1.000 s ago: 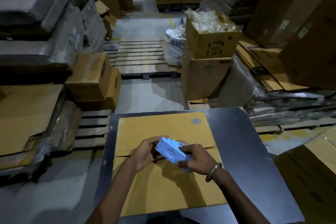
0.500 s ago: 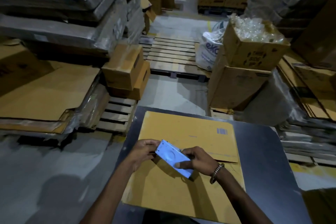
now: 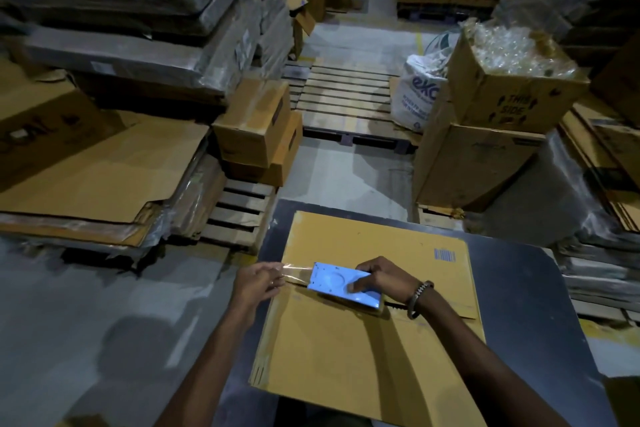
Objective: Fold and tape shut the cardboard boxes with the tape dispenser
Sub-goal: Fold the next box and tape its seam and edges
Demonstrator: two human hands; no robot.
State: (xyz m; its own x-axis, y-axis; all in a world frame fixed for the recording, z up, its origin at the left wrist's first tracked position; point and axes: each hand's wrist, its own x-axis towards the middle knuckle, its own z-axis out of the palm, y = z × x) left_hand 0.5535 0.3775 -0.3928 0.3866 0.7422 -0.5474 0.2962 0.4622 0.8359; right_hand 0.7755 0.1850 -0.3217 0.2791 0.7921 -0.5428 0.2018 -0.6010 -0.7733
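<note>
A brown cardboard box (image 3: 346,350) stands on a dark table (image 3: 519,288) with its two top flaps folded down and a seam running across the middle. My right hand (image 3: 384,279) grips a light blue tape dispenser (image 3: 341,284) over that seam. A strip of clear tape (image 3: 298,272) stretches from the dispenser to the left. My left hand (image 3: 258,282) pinches the free end of the tape at the box's left edge.
Stacks of flattened cardboard (image 3: 90,166) on pallets stand left. Two small sealed boxes (image 3: 256,132) sit on a pallet (image 3: 239,215) ahead left. An open box of clear plastic items (image 3: 512,80) and a white sack (image 3: 419,94) stand ahead right. An empty pallet (image 3: 346,97) lies beyond.
My hands have drawn apart: the left pulled a strip of tape out toward the box's left edge while the right holds the dispenser over the seam. The head has turned left.
</note>
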